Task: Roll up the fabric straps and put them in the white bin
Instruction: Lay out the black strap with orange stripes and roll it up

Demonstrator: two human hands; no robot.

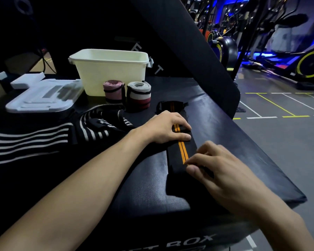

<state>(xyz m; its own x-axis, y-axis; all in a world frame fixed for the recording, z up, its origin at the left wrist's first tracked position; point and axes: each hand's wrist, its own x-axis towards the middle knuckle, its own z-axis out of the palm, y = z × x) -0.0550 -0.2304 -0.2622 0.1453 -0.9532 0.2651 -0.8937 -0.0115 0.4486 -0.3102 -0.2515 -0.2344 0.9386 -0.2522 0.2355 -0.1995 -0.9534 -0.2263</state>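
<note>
— While the black strap with orange stripes (182, 152) is lying flat along the bench (225, 134), what are the hands doing?
— The left hand (166, 128) is pressing it down, fingers straight; the right hand (217, 167) is pinching its near end. The white bin (110, 71) is sitting behind two rolled straps (127, 94).

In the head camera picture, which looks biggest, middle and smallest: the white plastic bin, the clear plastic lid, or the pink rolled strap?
1. White plastic bin and flat clear plastic lid: they look about alike, so I won't rank them.
2. Pink rolled fabric strap: clearly the smallest, standing just in front of the bin.
</note>
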